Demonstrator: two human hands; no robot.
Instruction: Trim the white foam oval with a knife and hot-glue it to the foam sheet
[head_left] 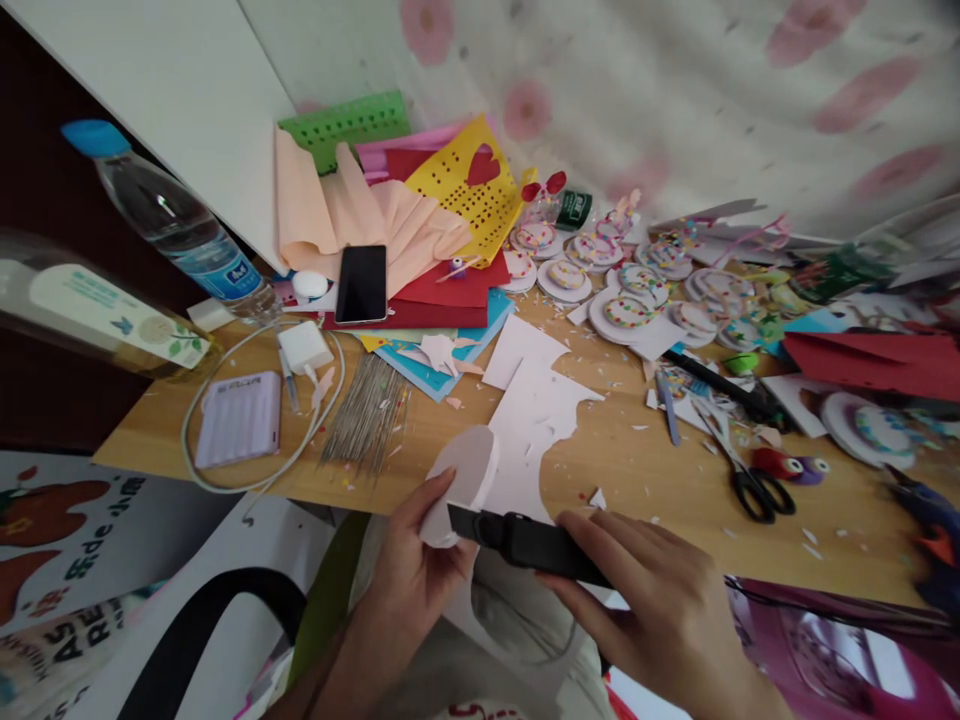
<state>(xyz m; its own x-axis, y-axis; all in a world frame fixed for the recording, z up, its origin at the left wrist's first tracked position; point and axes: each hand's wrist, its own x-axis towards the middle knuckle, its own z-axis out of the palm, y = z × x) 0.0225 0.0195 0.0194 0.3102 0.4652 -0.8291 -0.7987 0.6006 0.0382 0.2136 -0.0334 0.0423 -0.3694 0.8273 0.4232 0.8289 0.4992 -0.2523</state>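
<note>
My left hand point(424, 545) is closed on a white disc point(465, 470), thumb on its face and fingers beneath. The disc is tilted above the table's front edge. My right hand point(645, 595) grips a long black tool point(536, 543) with a flat front end, and that end lies against the disc's lower right edge. Whether the tool is a cutter I cannot tell. Just behind the disc lies a cut white sheet point(529, 415) with curved pieces gone from its side. More pale paper hangs below my hands, over my lap.
Thin metal wires point(367, 410), a power bank point(238, 418) and a phone point(361, 284) lie to the left. A water bottle point(176, 220) stands behind them. Decorated white discs point(630, 310) crowd the back right. Scissors point(742, 465) and pliers point(930, 520) lie at right.
</note>
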